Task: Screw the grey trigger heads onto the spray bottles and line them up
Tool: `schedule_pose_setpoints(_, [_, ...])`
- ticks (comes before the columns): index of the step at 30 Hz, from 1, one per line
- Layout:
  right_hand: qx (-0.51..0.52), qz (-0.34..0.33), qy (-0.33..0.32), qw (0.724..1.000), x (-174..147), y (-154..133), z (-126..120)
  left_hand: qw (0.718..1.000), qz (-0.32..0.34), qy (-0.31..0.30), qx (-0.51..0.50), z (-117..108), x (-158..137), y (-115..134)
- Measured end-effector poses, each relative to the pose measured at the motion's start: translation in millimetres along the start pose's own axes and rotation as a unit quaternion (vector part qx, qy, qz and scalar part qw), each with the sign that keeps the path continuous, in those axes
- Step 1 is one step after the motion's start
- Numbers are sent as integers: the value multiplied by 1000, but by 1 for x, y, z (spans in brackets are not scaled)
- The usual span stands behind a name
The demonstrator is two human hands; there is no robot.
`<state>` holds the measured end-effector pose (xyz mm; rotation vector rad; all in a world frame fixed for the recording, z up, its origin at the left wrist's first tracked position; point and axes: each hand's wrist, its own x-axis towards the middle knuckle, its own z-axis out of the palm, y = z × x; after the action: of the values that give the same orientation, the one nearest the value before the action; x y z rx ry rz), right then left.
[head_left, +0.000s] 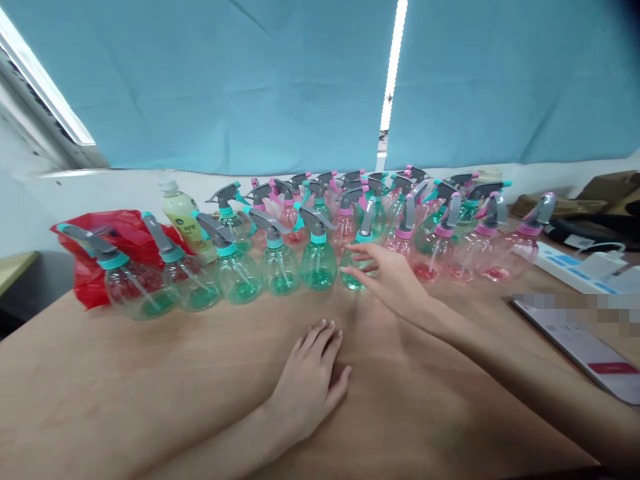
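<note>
My left hand (313, 380) lies flat on the wooden table (200, 387), fingers stretched out and nothing in them. Farther forward, my right hand (387, 273) reaches over a green spray bottle (354, 279), its fingers apart and partly covering the bottle; whether they touch it I cannot tell. To the left of that bottle, several more green spray bottles (319, 267) with grey trigger heads and turquoise collars stand in a row. On the right the row goes on with pink spray bottles (496, 257) with pink collars. Behind them stand several more in both colours.
A red plastic bag (90, 267) and a yellow-green bottle (185, 217) sit at the back left. To the right are a white power strip (565, 267) with a plug and a phone (575, 347) lying flat. A blue curtain (250, 87) hangs behind.
</note>
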<state>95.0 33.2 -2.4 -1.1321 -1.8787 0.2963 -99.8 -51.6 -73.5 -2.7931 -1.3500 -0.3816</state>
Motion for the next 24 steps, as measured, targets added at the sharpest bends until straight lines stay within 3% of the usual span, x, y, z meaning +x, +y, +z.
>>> schedule_pose_setpoints(6, [-61, 52, 68, 995, -10, 29, -28, 1000, 12, 26, -11, 6, 15, 3])
schedule_pose_setpoints(10, [-97, 82, 65, 990, 1, 32, -17, 1000, 9, 24, -8, 7, 25, 5])
schedule_pose_setpoints(16, [-35, 143, 55, 988, 22, 30, 3, 999, 7, 26, -28, 8, 28, 3])
schedule_pose_setpoints(24, [-117, 142, 7, 983, 23, 31, 3, 986, -60, 60, -145, 3, 32, 1])
